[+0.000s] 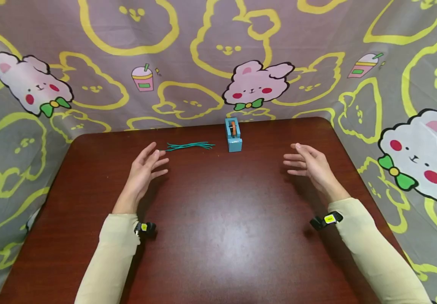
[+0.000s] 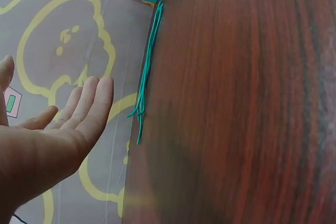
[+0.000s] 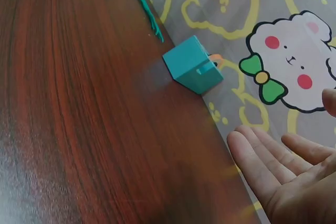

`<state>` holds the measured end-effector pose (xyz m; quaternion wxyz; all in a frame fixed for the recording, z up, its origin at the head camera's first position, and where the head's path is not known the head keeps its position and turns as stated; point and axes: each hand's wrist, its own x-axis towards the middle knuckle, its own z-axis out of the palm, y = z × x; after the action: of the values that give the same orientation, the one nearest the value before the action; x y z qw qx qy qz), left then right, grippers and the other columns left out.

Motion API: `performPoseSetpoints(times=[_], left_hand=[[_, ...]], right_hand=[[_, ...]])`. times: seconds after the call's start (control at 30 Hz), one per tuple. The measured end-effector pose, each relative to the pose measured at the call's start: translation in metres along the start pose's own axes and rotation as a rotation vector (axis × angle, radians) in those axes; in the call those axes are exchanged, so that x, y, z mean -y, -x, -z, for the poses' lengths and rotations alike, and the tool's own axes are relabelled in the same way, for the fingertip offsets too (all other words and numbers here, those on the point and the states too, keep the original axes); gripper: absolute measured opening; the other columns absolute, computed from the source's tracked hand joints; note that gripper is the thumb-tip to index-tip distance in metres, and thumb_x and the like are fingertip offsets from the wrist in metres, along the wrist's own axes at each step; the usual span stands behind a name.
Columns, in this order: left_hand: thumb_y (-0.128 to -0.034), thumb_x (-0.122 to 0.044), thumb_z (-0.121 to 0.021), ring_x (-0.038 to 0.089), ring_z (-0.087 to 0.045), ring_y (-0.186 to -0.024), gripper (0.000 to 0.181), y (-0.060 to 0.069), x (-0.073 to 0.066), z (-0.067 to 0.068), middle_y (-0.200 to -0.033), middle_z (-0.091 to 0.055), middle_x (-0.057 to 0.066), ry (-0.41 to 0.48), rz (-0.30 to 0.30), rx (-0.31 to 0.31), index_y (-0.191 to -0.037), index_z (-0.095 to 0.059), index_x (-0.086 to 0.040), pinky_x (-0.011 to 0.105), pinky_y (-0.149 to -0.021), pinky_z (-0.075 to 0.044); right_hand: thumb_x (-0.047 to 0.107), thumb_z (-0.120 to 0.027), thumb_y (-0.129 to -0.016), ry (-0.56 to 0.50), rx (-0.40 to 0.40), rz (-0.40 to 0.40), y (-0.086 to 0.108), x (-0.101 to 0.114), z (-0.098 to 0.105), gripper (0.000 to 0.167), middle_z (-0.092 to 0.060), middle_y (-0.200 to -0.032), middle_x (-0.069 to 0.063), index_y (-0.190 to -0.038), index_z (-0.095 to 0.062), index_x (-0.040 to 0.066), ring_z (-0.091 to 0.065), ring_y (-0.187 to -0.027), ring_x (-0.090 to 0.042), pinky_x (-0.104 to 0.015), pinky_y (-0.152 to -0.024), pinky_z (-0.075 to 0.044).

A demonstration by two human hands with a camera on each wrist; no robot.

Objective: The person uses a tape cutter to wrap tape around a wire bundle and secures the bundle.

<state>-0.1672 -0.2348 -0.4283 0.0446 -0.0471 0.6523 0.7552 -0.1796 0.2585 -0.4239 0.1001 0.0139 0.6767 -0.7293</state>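
Observation:
Over the left part of the table, my left hand (image 1: 144,166) is held up with its fingers loosely extended and nothing in them. Just beyond its fingertips lies a thin bundle of teal strings (image 1: 190,146), also visible in the left wrist view as long thin strands (image 2: 147,66). My right hand (image 1: 309,164) hovers over the right part, fingers relaxed and holding nothing. Between the hands, toward the back edge, stands a blue tape dispenser (image 1: 234,141) with an orange roll core (image 1: 233,128). In the right wrist view the dispenser (image 3: 191,65) sits beyond the fingertips.
The dark reddish-brown wooden table (image 1: 233,219) has rounded back corners. A grey curtain (image 1: 188,25) with yellow outlines and white cartoon rabbits hangs close behind it and along both sides. Each wrist carries a small black camera (image 1: 146,228).

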Motion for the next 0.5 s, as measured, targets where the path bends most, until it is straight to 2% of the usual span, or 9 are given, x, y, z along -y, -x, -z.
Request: performPoseSetpoints(times=[0.23, 0.5], left_hand=[[-0.1005, -0.033, -0.063, 0.034, -0.058, -0.124, 0.065, -0.007, 0.002, -0.012, -0.131, -0.058, 0.006, -0.008, 0.01, -0.006, -0.157, -0.034, -0.017, 0.038, -0.085, -0.057], [-0.1018, -0.023, -0.062, 0.038, -0.054, -0.126, 0.061, -0.024, 0.003, -0.036, -0.135, -0.055, 0.013, -0.032, 0.022, 0.033, -0.156, -0.035, -0.017, 0.042, -0.087, -0.056]], right_hand=[[0.037, -0.062, -0.101, 0.002, 0.006, -0.016, -0.005, -0.002, -0.01, 0.042, -0.072, -0.114, -0.015, -0.132, -0.056, 0.01, -0.072, -0.101, -0.027, -0.039, -0.076, -0.059], [0.035, -0.066, -0.099, 0.013, 0.013, -0.043, -0.017, -0.007, -0.026, 0.042, -0.073, -0.11, -0.015, -0.13, -0.06, 0.008, -0.073, -0.096, -0.027, -0.039, -0.076, -0.059]])
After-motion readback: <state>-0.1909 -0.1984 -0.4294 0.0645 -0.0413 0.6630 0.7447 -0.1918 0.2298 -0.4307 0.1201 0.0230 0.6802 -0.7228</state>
